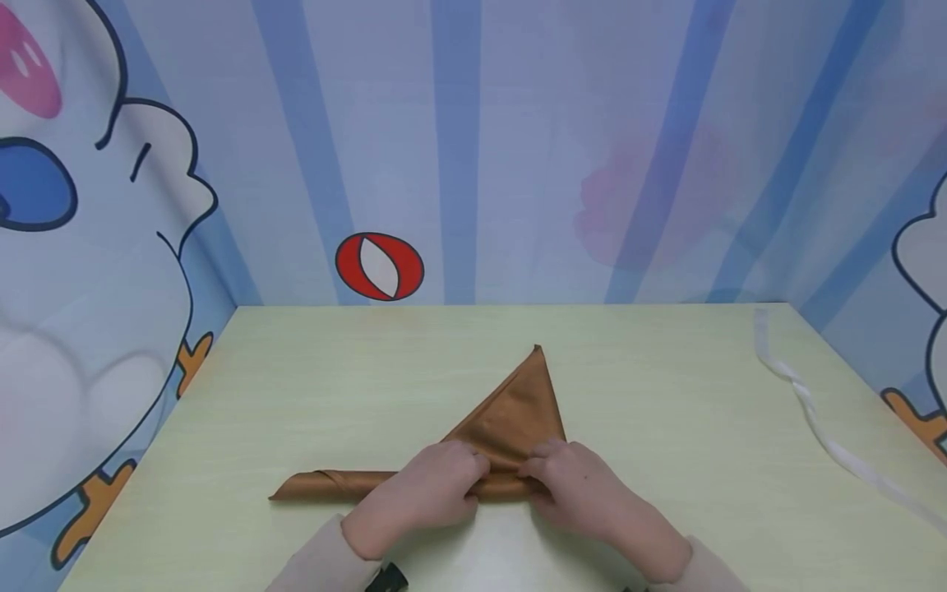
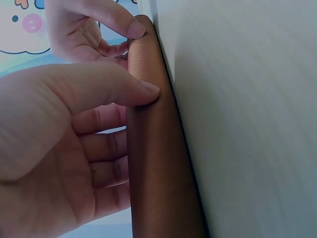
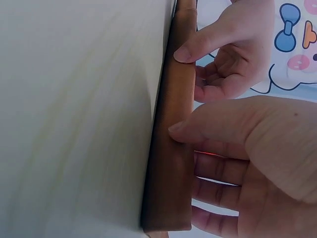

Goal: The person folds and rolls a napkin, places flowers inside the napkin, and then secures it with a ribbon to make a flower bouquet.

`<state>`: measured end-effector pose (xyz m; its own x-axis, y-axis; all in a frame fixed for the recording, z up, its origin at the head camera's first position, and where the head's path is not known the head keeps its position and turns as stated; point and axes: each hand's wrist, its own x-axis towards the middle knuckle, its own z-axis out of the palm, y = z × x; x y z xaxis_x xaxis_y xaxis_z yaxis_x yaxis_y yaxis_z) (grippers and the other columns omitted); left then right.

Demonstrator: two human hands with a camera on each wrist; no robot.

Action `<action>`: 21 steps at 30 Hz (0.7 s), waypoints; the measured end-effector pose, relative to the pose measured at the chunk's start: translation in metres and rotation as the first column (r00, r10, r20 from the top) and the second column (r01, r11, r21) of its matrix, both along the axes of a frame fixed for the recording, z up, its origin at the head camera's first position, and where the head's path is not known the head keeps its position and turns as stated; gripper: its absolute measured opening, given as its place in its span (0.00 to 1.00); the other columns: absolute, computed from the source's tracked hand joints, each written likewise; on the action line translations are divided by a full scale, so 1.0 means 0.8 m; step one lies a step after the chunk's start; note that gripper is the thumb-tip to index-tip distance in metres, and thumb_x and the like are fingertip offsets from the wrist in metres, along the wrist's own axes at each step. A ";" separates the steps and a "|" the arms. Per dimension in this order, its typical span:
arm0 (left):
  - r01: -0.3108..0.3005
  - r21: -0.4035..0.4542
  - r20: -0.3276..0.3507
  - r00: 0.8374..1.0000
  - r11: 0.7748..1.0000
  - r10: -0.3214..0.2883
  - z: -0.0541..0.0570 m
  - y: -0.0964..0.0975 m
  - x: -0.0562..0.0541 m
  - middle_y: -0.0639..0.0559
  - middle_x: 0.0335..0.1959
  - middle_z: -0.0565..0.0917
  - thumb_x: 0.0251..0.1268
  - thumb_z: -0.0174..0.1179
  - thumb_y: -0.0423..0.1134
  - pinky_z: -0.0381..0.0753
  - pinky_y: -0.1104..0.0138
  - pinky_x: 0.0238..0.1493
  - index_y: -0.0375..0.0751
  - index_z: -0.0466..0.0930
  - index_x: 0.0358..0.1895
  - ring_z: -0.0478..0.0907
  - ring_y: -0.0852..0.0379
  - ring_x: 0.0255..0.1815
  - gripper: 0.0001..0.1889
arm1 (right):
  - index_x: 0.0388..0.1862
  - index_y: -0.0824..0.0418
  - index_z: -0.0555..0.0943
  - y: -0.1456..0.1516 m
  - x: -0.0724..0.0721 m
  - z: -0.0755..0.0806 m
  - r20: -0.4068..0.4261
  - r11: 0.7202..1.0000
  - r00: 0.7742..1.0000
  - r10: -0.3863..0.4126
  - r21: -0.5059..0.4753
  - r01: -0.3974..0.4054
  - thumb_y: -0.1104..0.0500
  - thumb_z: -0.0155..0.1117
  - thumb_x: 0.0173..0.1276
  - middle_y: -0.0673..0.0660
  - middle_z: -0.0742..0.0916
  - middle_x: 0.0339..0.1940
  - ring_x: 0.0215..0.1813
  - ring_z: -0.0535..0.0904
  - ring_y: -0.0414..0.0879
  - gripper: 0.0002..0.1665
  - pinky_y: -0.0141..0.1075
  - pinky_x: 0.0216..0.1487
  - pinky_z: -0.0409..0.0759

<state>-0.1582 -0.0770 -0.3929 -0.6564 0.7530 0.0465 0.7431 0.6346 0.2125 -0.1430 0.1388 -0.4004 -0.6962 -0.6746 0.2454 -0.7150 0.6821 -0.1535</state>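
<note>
A shiny brown cloth napkin [image 1: 518, 407] lies on the table, its far part a flat triangle with the tip pointing away. Its near edge forms a long roll [image 1: 333, 485] that runs out to the left and ends in a slanted point. My left hand [image 1: 436, 485] pinches this roll near its middle, thumb on the near side and fingers over the far side. Close by on the right, my right hand [image 1: 580, 489] grips the same roll by its right end. In the right wrist view the rolled cloth [image 3: 171, 183] ends bluntly beside the right fingers.
A twisted white ribbon [image 1: 814, 411] runs along the right side of the pale table [image 1: 333, 362]. At the near edge, a small black object [image 1: 388, 579] shows by the left sleeve. A blue striped cartoon backdrop [image 1: 518, 148] stands behind and at both sides.
</note>
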 end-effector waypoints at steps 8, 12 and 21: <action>0.013 0.040 0.035 0.999 0.999 -0.014 0.001 -0.001 0.000 0.62 0.17 0.56 0.46 0.60 0.26 0.55 0.72 0.23 0.46 0.65 0.18 0.54 0.64 0.21 0.14 | 0.34 0.61 0.85 0.001 0.000 0.000 0.018 1.000 1.000 0.004 -0.001 -0.004 0.67 0.69 0.49 0.50 0.85 0.32 0.37 0.80 0.44 0.11 0.37 0.37 0.78; 0.019 0.051 0.040 0.999 0.999 -0.021 0.001 -0.002 0.000 0.62 0.17 0.54 0.46 0.60 0.26 0.54 0.72 0.23 0.46 0.64 0.18 0.53 0.64 0.21 0.14 | 0.34 0.61 0.85 0.001 0.000 0.000 0.039 1.000 0.999 0.002 -0.005 -0.002 0.67 0.68 0.50 0.51 0.86 0.33 0.37 0.80 0.44 0.10 0.37 0.38 0.78; 0.021 0.061 0.061 0.998 0.998 -0.025 0.002 -0.002 -0.001 0.62 0.17 0.54 0.46 0.59 0.27 0.53 0.72 0.23 0.46 0.63 0.17 0.52 0.64 0.20 0.15 | 0.35 0.61 0.85 0.000 0.000 0.000 0.071 1.000 0.997 -0.007 -0.014 0.008 0.66 0.67 0.51 0.51 0.86 0.33 0.38 0.80 0.44 0.10 0.37 0.39 0.78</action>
<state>-0.1586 -0.0790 -0.3913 -0.6421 0.7648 0.0521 0.7413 0.6022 0.2962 -0.1431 0.1390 -0.4000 -0.7173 -0.6660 0.2049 -0.6968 0.6846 -0.2139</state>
